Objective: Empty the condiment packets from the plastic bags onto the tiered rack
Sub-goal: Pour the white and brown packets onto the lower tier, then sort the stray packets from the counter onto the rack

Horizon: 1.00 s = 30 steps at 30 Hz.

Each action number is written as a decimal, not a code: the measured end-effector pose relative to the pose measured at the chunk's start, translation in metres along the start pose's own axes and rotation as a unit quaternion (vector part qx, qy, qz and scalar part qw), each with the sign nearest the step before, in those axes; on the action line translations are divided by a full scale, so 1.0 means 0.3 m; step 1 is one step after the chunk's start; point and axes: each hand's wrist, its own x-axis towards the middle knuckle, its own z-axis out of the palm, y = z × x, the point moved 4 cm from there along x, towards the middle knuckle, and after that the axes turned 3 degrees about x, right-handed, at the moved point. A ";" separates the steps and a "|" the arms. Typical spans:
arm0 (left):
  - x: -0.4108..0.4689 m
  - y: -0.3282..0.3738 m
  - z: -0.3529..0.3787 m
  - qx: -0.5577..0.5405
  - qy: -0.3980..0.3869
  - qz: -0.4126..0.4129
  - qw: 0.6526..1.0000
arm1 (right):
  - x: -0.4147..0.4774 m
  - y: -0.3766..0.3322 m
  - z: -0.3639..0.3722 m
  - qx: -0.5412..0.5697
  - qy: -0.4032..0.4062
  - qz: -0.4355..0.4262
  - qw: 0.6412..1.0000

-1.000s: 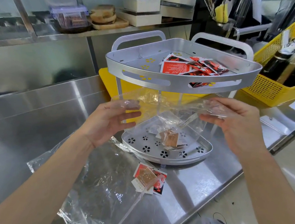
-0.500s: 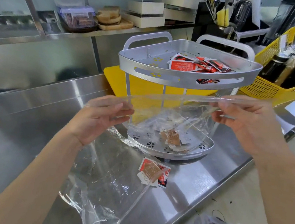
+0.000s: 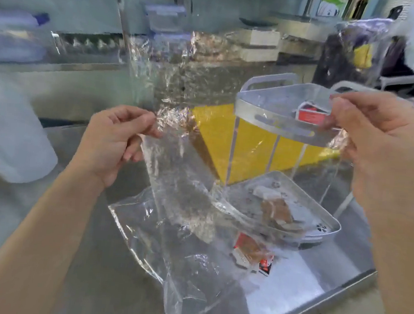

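Observation:
A clear plastic bag hangs stretched in front of me, blurred by motion. My left hand pinches its left edge and my right hand pinches its right edge, both raised above the counter. Behind the bag stands the silver tiered rack. Red packets lie on its top tier. Brown and white packets lie on its bottom tier. A few packets lie on the steel counter in front of the rack, under another flat clear bag.
A yellow cutting board leans behind the rack. A white container sits at the left. A shelf at the back holds plastic tubs and white boxes. The counter edge runs at the lower right.
Both hands have lifted and spread the bag higher. The view has swung left, so the rack now sits to the right. The frame is blurred.

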 end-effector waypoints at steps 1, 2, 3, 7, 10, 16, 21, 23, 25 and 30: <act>-0.006 -0.006 -0.030 -0.004 0.023 -0.004 1.000 | 0.011 -0.002 0.043 0.000 -0.017 -0.001 1.000; -0.014 -0.020 -0.059 -0.010 0.046 -0.013 0.999 | 0.021 0.005 0.089 -0.006 -0.041 0.011 0.999; -0.023 -0.043 -0.087 -0.015 0.070 -0.023 0.997 | 0.027 0.027 0.135 -0.013 -0.075 0.031 0.997; -0.065 -0.176 -0.200 -0.010 0.151 -0.087 0.985 | 0.014 0.213 0.267 -0.073 -0.176 0.154 0.969; -0.098 -0.328 -0.272 -0.011 0.213 -0.145 0.966 | -0.028 0.385 0.320 -0.109 -0.205 0.233 0.944; -0.206 -0.632 -0.334 0.212 0.208 -0.277 0.914 | -0.139 0.734 0.386 -0.255 -0.266 0.337 0.866; -0.330 -0.804 -0.306 0.167 0.171 -0.439 0.866 | -0.211 0.922 0.391 -0.371 -0.296 0.331 0.815; -0.347 -0.818 -0.273 0.135 0.159 -0.444 0.871 | -0.236 0.948 0.404 -0.408 -0.324 0.323 0.790; -0.343 -0.828 -0.245 0.114 0.137 -0.440 0.880 | -0.259 0.964 0.427 -0.420 -0.353 0.318 0.773; -0.336 -0.854 -0.235 0.047 0.173 -0.451 0.874 | -0.287 0.985 0.448 -0.442 -0.358 0.359 0.740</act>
